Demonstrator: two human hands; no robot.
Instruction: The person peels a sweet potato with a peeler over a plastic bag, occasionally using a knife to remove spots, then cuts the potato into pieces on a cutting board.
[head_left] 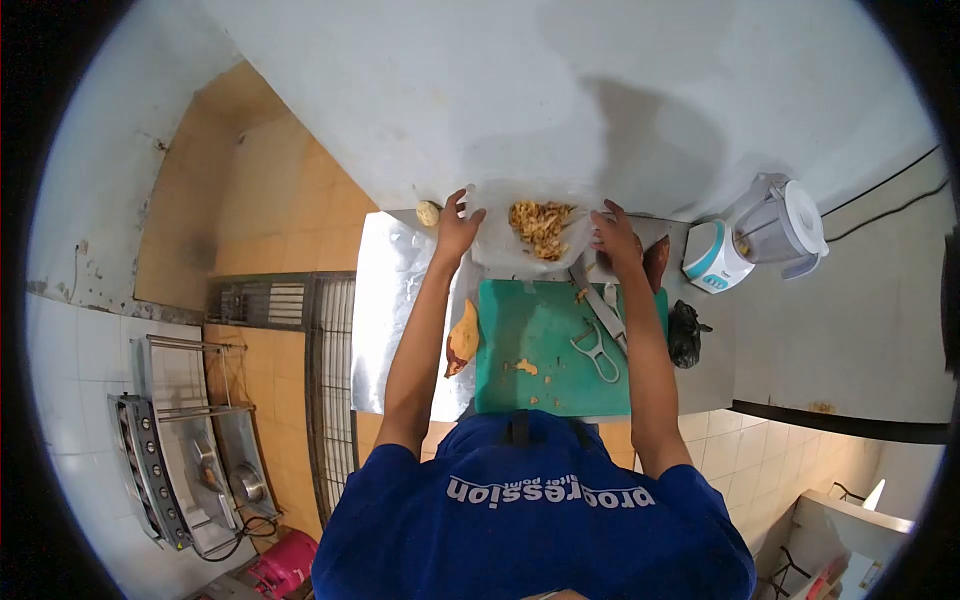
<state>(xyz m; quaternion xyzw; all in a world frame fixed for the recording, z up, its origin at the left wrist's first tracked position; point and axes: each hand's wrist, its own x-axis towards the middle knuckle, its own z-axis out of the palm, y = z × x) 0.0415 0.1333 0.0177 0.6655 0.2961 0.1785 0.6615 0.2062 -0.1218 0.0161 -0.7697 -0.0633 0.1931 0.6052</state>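
Note:
A clear plastic container (490,240) with yellowish-brown peelings or chopped pieces (541,228) inside stands at the back of the counter, against the wall. My left hand (457,228) is at its left edge, thumb and fingers around the rim. On the opposite edge, my right hand (617,238) grips the other side. Nearer me lies a green cutting board (520,340) with small scraps on it. A white peeler (599,356) and a knife (606,308) rest on its right part, beside my right forearm. Left of the board is a partly peeled sweet potato (463,338).
Reddish-skinned sweet potato (656,262) lies right of my right hand, partly hidden by it. A black plastic bag (686,335) and a blender (745,245) stand farther right. A small pale round piece (428,212) sits left of my left hand, by a metal sheet (385,320).

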